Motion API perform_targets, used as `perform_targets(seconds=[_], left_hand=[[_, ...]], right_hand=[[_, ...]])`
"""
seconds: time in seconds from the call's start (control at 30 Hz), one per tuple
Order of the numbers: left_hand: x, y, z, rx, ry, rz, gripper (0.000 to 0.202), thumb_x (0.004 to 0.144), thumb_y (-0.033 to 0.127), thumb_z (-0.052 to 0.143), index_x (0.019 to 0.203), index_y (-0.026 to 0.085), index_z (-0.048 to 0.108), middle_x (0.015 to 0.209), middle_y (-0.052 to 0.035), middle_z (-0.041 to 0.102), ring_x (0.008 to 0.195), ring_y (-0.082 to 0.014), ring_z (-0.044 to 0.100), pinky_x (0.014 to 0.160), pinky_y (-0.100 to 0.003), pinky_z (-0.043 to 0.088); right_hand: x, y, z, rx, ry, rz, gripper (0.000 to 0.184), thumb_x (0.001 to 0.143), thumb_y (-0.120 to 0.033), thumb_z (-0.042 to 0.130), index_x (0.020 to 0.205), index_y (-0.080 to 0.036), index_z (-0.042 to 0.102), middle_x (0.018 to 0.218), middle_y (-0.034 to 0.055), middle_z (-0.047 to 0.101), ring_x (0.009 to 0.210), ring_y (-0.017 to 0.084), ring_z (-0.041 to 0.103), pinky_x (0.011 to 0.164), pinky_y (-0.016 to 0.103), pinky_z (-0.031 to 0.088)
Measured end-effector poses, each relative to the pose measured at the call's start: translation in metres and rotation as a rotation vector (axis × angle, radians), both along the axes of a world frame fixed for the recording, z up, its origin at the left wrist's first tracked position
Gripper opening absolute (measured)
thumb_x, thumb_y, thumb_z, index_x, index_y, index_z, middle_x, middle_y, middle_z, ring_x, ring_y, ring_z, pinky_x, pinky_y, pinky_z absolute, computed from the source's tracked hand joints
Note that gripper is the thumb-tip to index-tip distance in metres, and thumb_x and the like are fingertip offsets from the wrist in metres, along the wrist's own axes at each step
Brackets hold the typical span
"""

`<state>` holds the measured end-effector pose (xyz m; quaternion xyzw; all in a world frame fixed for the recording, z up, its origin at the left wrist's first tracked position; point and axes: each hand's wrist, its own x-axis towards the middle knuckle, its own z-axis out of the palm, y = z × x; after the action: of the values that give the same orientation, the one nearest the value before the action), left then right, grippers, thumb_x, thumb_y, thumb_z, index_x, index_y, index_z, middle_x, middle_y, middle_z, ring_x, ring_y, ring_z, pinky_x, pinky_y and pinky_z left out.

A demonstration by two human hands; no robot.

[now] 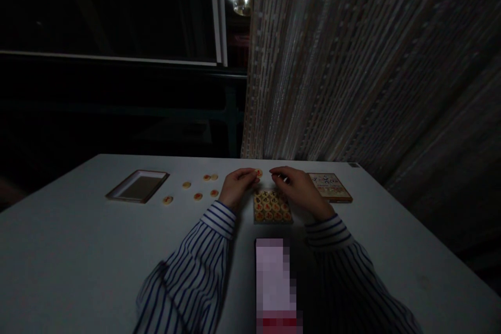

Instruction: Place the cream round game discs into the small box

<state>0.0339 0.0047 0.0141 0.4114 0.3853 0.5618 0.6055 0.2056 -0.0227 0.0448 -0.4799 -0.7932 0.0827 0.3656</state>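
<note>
On the white table [78,250], a block of round cream game pieces with red marks [272,207] lies packed in rows between my wrists. My left hand [237,187] curls just beyond it, its fingertips pinching one round piece [259,172]. My right hand [295,187] is curled over the block's far right corner, fingers bent together; what they hold, if anything, is hidden. Both sleeves are blue-and-white striped.
Several loose round pieces [198,190] lie scattered left of my left hand. An open shallow box tray [138,186] sits further left. A printed box lid [329,187] lies right of my right hand. A beaded curtain [352,62] hangs behind the table. A pixelated patch [276,282] lies near me.
</note>
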Motion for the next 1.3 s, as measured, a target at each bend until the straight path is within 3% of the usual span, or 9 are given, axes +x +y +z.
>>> perform_targets(seconds=[0.33, 0.63, 0.8, 1.1, 1.3], left_hand=[[0.003, 0.009, 0.003, 0.049, 0.018, -0.047, 0.027, 0.064, 0.022, 0.07, 0.088, 0.011, 0.063, 0.078, -0.0057, 0.068, 0.067, -0.0116, 0.064, 0.067, -0.024, 0.05], [0.01, 0.007, -0.001, 0.042, 0.03, -0.059, 0.022, 0.063, 0.022, 0.07, 0.082, 0.011, 0.066, 0.074, -0.0056, 0.069, 0.068, -0.0136, 0.063, 0.069, -0.027, 0.05], [0.012, 0.006, 0.0, 0.016, 0.048, -0.069, 0.016, 0.065, 0.022, 0.067, 0.078, 0.011, 0.068, 0.074, -0.0053, 0.069, 0.069, -0.0142, 0.063, 0.07, -0.028, 0.05], [0.011, 0.007, -0.003, 0.068, 0.082, -0.08, 0.023, 0.061, 0.025, 0.07, 0.079, 0.011, 0.069, 0.077, -0.0059, 0.07, 0.071, -0.0146, 0.062, 0.072, -0.028, 0.049], [0.011, 0.007, -0.004, 0.031, 0.102, -0.061, 0.022, 0.058, 0.024, 0.071, 0.075, 0.011, 0.068, 0.069, -0.0043, 0.068, 0.064, -0.0129, 0.06, 0.067, -0.027, 0.048]], right_hand=[[0.004, 0.01, -0.001, 0.019, -0.032, -0.007, 0.027, 0.082, -0.022, 0.047, 0.105, -0.019, 0.061, 0.097, 0.0057, 0.065, 0.081, 0.015, 0.059, 0.075, 0.029, 0.045], [-0.006, 0.018, 0.001, -0.017, -0.082, 0.093, 0.027, 0.079, -0.022, 0.052, 0.105, -0.019, 0.059, 0.097, 0.0043, 0.064, 0.078, 0.013, 0.058, 0.074, 0.027, 0.045], [-0.004, 0.019, -0.002, -0.018, -0.128, 0.075, 0.027, 0.079, -0.023, 0.053, 0.105, -0.019, 0.06, 0.098, 0.0047, 0.064, 0.077, 0.013, 0.058, 0.075, 0.029, 0.044], [-0.001, 0.016, -0.002, 0.032, -0.223, 0.097, 0.03, 0.08, -0.024, 0.052, 0.11, -0.02, 0.057, 0.1, 0.0048, 0.063, 0.084, 0.015, 0.058, 0.077, 0.029, 0.043], [-0.001, 0.014, -0.001, 0.043, -0.273, 0.076, 0.028, 0.08, -0.029, 0.053, 0.107, -0.02, 0.059, 0.098, 0.0049, 0.063, 0.086, 0.016, 0.057, 0.076, 0.029, 0.042]])
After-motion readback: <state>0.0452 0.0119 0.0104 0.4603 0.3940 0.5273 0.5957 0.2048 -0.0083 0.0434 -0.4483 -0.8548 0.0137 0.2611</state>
